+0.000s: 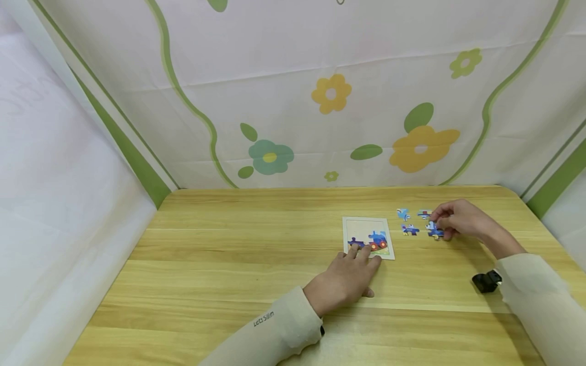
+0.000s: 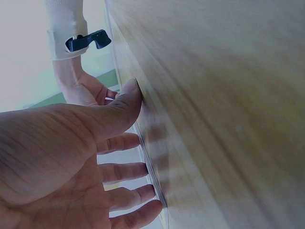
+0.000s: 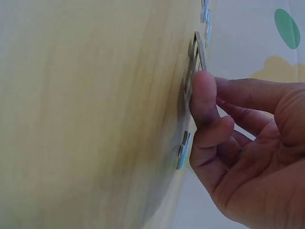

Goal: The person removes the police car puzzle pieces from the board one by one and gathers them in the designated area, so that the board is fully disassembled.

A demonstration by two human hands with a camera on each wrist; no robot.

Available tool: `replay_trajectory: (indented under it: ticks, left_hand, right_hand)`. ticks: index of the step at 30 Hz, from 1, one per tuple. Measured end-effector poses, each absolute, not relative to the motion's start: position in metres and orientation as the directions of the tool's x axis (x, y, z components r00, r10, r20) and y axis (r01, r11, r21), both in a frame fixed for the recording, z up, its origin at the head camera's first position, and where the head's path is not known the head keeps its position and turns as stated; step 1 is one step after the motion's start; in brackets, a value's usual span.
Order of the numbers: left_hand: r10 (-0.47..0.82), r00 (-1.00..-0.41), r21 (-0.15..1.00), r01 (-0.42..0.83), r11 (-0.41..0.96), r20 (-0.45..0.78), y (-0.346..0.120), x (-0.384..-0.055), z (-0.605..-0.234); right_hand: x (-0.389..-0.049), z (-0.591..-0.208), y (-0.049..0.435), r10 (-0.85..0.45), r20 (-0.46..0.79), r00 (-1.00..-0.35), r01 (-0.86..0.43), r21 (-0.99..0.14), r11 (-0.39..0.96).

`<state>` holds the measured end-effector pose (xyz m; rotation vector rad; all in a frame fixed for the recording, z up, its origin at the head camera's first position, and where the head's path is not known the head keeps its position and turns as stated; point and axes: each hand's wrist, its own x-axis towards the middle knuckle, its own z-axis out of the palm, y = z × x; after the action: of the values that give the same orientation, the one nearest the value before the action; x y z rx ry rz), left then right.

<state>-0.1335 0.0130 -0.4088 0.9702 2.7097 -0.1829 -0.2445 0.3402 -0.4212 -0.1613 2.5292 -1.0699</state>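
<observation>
My left hand [image 1: 350, 277] rests with its fingers spread on the near edge of a white-bordered puzzle tray [image 1: 390, 248]. Inside the tray, fitted pieces form part of a picture of a blue train [image 1: 378, 239] with red wheels; the upper part shows bare backing. To the right of the tray, my right hand [image 1: 464, 219] pinches a blue jigsaw piece [image 1: 433, 230] between thumb and finger. In the right wrist view that jigsaw piece [image 3: 199, 45] is tilted, one end off the table. Three more loose pieces lie close by, including a light blue one [image 1: 403, 214].
The wooden table [image 1: 229, 264] ends at the back against a white cloth [image 1: 284, 61] printed with flowers and leaves. Another cloth [image 1: 55, 203] hangs along the left side. A black wrist camera [image 1: 487, 281] sticks out from the right sleeve.
</observation>
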Motion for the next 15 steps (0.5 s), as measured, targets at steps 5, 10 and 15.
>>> replay_trajectory:
  ticks: [5,10,15]
  left_hand:
    - [0.609,-0.742,-0.036,0.642,0.766,-0.28,0.0131,-0.1334,-0.409]
    - [0.609,-0.743,-0.033,0.641,0.767,-0.276,0.013,-0.1336,-0.4093]
    - [0.61,-0.744,-0.029,0.64,0.768,-0.272,0.0124,-0.1336,-0.4092]
  right_hand:
    - [-0.2429,-0.4206,0.3378,-0.252,-0.3,-0.92,0.04,-0.712,0.701]
    - [-0.2429,-0.4222,0.3374,-0.252,-0.3,-0.92,0.043,-0.715,0.697]
    - [-0.2432,-0.4243,0.3375,-0.248,-0.302,-0.921,0.042,-0.709,0.704]
